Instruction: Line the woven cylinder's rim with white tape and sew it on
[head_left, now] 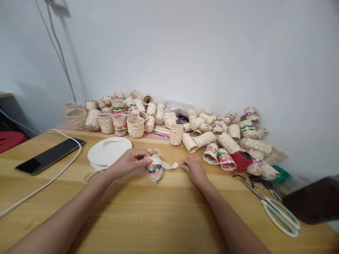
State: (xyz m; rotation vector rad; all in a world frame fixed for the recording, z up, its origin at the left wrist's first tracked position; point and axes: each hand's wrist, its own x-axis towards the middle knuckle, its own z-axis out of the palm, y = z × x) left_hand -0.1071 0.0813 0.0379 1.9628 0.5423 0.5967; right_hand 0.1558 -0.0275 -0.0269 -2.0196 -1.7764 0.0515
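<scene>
White ribbon (pixel 165 164) against a woven basket (pixel 154 172).
Well in from the table's (pixel 159 218) left edge, the left hand (pixel 131 161) pinches both; the right hand (pixel 195 170) curls near the ribbon's tip, whether pinching I can't tell.

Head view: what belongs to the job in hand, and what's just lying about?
Likely the job:
Striped basket, in the left hand
White strip, across the basket, free end near the right hand
White roll, apparently matching the strip
Woven baskets behind, perhaps stock

Likely lying about:
Phone
Red spool
Scissors, untouched, though possibly a tool
</scene>
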